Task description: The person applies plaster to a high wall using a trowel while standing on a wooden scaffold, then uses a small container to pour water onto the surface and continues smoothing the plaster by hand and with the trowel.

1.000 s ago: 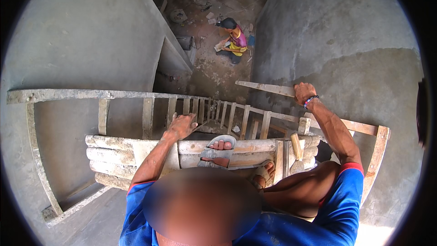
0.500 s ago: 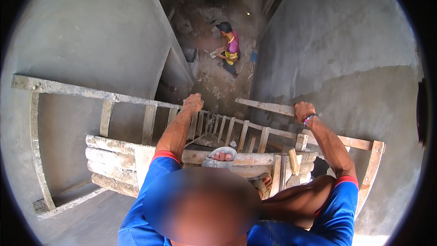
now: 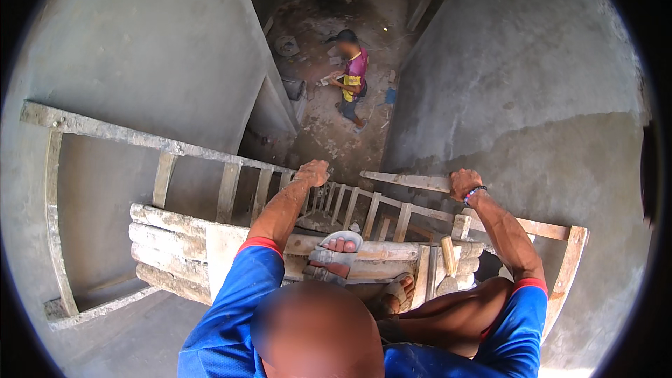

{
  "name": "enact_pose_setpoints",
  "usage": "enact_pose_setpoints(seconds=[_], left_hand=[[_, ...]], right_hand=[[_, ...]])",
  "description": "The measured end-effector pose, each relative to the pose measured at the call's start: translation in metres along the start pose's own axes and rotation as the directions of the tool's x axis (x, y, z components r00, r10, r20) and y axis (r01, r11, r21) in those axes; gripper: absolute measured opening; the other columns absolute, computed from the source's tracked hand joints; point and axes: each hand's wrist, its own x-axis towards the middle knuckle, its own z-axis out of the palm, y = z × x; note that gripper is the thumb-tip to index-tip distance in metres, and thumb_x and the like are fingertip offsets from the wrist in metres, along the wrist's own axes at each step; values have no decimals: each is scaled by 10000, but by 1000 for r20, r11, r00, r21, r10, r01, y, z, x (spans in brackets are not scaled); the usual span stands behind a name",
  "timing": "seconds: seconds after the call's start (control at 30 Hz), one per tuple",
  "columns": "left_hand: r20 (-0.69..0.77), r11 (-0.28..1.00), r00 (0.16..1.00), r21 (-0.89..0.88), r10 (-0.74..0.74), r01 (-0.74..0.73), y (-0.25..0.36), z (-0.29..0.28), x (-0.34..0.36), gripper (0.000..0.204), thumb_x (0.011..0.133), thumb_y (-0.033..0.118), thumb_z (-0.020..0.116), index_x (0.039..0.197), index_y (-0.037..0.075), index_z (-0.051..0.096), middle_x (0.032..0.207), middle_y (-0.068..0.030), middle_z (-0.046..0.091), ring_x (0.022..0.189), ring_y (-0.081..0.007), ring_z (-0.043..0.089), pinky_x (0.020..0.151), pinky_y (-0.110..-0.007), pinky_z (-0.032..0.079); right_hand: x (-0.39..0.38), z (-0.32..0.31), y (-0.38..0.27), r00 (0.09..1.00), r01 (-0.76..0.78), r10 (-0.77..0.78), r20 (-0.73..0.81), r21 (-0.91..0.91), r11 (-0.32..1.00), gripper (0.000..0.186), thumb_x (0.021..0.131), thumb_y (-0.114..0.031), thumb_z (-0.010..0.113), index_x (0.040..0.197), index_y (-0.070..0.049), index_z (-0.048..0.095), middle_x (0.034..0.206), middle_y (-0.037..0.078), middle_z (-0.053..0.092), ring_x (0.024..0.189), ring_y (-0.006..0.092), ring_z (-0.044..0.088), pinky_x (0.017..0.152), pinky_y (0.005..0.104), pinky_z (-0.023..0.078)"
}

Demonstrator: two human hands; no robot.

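My left hand [image 3: 312, 173] is closed in a fist just above the long wooden rail [image 3: 126, 133]; whatever its fingers hold, if anything, is hidden. My right hand [image 3: 465, 184] grips the near end of a pale wooden strip [image 3: 406, 180], which reaches leftward over the gap. Under my arms lies a platform of rough round logs [image 3: 175, 241]. One sandalled foot [image 3: 341, 243] rests at its far edge. Beside my other foot [image 3: 402, 289] a trowel with a wooden handle [image 3: 449, 255] lies on short boards.
Wooden rails with rungs run along the platform's far side, and an upright frame [image 3: 564, 273] stands at the right. Smooth grey walls [image 3: 532, 63] rise on both sides. Far below, a person [image 3: 355, 73] stands on the dirty floor, holding a pale flat thing.
My left hand has moved right and nearer. My right hand and the wooden strip have come slightly nearer. My head has shifted, showing more of the sandalled foot. The person below has changed posture.
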Motion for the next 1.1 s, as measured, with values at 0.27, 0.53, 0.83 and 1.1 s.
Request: enact_pose_setpoints(seconds=[0.27,0.53,0.83,1.1], left_hand=[[-9,997,997,11,-75,75,-27,0,15,403,891,292,578,1231,76,584,1247,-197,580,1174,-355,548,969,-457,463],[-63,995,998,-99,2,-8,23,-34,15,572,902,330,574,1415,142,403,1384,-155,479,1272,-337,461,1044,-455,388],[196,999,980,28,20,-26,14,46,20,428,910,280,549,1295,92,524,1334,-157,519,1243,-347,482,1016,-472,432],[149,994,984,50,93,-101,14,65,20,423,899,269,541,1270,65,539,1309,-195,529,1233,-352,491,1025,-472,420]], right_hand=[[0,-11,-4,1000,13,-13,19,-29,999,332,728,-297,657,988,-91,668,934,155,692,911,321,674,803,409,540],[-16,-4,3,999,-41,41,21,26,999,330,728,-291,651,995,-96,666,939,151,693,935,332,668,815,414,538],[-17,-10,8,999,-28,28,-15,5,1000,320,736,-300,670,964,-76,661,916,161,693,880,334,679,782,414,548],[-24,-4,22,997,-70,70,11,33,997,345,736,-311,683,990,-81,647,947,153,690,906,329,672,800,415,543]])
